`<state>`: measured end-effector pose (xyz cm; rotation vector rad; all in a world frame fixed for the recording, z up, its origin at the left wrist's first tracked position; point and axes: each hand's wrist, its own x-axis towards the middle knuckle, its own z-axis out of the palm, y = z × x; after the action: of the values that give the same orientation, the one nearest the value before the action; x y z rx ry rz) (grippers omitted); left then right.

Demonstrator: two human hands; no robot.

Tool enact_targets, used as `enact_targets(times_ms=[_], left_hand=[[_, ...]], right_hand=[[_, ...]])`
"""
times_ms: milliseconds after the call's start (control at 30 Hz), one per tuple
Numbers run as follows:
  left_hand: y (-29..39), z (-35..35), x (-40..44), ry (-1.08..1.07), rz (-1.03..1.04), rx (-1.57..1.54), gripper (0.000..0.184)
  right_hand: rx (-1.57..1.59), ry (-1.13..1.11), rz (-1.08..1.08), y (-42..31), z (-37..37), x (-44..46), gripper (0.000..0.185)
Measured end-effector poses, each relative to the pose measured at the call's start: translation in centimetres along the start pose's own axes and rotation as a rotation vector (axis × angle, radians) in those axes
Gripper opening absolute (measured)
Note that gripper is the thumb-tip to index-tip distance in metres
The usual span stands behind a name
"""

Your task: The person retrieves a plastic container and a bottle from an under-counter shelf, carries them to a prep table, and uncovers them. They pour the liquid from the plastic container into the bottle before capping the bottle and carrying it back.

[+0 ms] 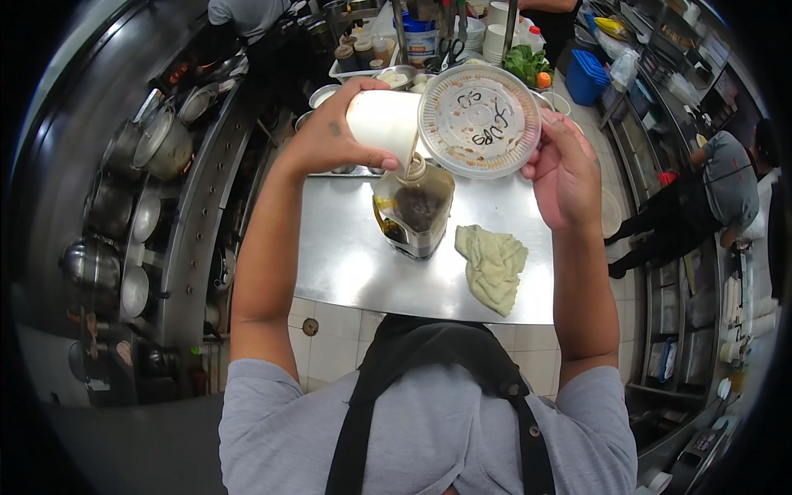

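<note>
My left hand (330,136) is wrapped round a white tub (382,120), which is tipped to the right over the mouth of a clear plastic jug (419,206). Dark brown contents show inside the jug, standing on the steel table. At the tub's lower rim there is a thin brownish streak; whether liquid is running there I cannot tell. Between the fingers and thumb of my right hand (569,169) is a round clear lid (478,122), spotted with brown drops and marked with black handwriting. A crumpled pale green cloth (492,266) lies right of the jug.
Sauce bottles (363,54), bowls, scissors (450,54) and leafy greens (525,64) crowd the table's (338,247) far side. Shelves with pots (165,144) run along the left. On the right, a co-worker (730,173) stands at another counter, near a blue bin (586,78).
</note>
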<state>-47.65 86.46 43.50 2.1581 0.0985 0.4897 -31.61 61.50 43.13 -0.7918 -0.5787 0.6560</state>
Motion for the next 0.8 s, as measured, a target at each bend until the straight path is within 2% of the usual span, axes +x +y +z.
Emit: enact_targets(times_ms=[300,533,633,800], left_hand=[[-1.6,0.3,-1.3,0.106,-0.008,-0.023,0.09],[-3.8,2.1,-3.5,0.295,-0.021,-0.321,0.095],[-5.5,3.4,-3.9,0.382,0.038,-0.51,0.096],[-7.3,3.7,-3.3,0.417,0.151,-0.765,0.106]], right_hand=[[0.003,-0.009,0.034,0.0,-1.2,0.3,0.015],[0.02,-0.01,0.081,0.6,-2.1,0.7,0.014],[0.031,0.016,0.082,1.7,-1.7,0.7,0.013],[0.038,0.089,0.024,4.6,1.2,0.6,0.011]])
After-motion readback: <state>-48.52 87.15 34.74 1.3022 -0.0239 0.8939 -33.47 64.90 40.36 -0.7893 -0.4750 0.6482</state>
